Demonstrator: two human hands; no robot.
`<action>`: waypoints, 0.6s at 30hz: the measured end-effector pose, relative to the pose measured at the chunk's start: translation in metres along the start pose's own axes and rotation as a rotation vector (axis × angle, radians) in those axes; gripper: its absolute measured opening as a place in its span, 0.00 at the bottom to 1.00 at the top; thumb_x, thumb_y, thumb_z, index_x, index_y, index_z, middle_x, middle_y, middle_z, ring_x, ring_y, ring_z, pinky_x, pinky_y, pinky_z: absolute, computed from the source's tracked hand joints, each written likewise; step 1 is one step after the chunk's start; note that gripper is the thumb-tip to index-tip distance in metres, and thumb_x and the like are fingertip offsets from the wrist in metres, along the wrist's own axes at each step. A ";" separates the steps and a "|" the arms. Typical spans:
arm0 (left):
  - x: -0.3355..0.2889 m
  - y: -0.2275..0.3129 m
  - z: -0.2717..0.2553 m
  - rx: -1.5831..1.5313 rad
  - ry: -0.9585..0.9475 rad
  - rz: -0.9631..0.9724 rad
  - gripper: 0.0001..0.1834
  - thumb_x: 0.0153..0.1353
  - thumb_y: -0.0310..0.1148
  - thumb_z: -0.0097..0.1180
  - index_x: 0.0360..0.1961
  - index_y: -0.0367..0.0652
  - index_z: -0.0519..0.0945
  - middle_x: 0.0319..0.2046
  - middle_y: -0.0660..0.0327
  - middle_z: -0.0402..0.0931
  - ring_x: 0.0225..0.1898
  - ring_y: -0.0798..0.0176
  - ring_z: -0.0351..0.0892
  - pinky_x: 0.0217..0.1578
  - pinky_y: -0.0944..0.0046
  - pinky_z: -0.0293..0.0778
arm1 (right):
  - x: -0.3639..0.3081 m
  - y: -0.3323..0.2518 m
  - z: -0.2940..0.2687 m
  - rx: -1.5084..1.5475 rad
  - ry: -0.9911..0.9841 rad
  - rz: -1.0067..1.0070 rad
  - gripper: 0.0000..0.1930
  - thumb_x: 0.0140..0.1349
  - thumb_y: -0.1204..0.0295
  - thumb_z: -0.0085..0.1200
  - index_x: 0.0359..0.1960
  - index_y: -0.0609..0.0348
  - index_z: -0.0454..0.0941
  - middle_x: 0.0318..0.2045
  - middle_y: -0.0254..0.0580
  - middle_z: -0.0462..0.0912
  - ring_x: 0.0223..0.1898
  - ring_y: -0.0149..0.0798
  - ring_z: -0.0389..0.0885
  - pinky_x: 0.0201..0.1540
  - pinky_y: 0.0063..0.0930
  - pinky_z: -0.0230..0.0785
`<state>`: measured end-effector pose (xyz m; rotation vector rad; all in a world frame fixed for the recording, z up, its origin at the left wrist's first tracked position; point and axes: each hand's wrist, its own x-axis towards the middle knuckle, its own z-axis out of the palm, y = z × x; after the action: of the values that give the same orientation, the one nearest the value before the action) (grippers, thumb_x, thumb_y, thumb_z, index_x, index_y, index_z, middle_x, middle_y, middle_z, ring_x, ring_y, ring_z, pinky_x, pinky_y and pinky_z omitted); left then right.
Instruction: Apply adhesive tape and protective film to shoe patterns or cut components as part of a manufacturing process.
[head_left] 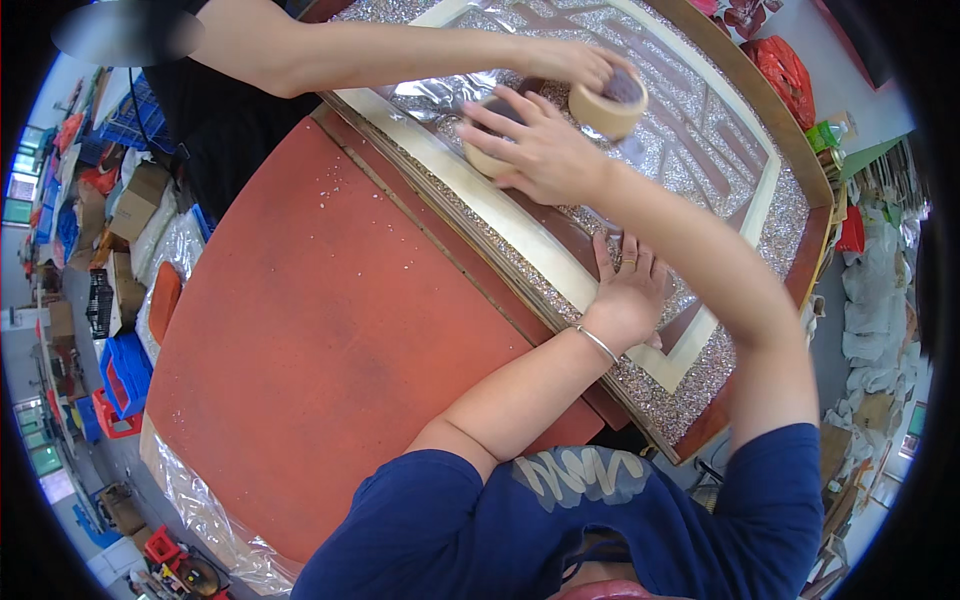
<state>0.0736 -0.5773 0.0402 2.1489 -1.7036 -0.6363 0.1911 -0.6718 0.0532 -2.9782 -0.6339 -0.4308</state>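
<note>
My left hand [632,297], with a bangle at the wrist, lies palm down with its fingers spread on the near corner of a glittery framed panel [745,410]. Farther off, my right hand [545,150] is slightly blurred. Its fingers reach over a round cream roll with a dark middle [484,160], thumb on the near side, and they hide part of it. Just to the right stands a second round cream roll [612,118], also dark in the middle. Another person's hand [575,65] has its fingers on top of that one.
A worn red tabletop [330,330] with white specks lies left of the panel. Cream strips [520,240] border the panel, and a raised brown rim [740,75] runs along its far right. Crates [125,370], boxes and bags crowd the left floor. A red plastic bag [780,75] sits behind.
</note>
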 end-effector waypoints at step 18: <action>0.006 0.002 -0.013 -0.045 -0.284 0.010 0.60 0.39 0.57 0.70 0.70 0.45 0.52 0.70 0.47 0.42 0.71 0.36 0.30 0.58 0.18 0.26 | -0.032 -0.009 -0.003 -0.214 0.128 0.465 0.33 0.50 0.63 0.60 0.60 0.54 0.66 0.59 0.46 0.67 0.57 0.56 0.64 0.50 0.47 0.68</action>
<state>0.0800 -0.5835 0.0513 2.0977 -1.8174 -1.0072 0.1590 -0.6767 0.0469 -3.1175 0.1294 -0.6722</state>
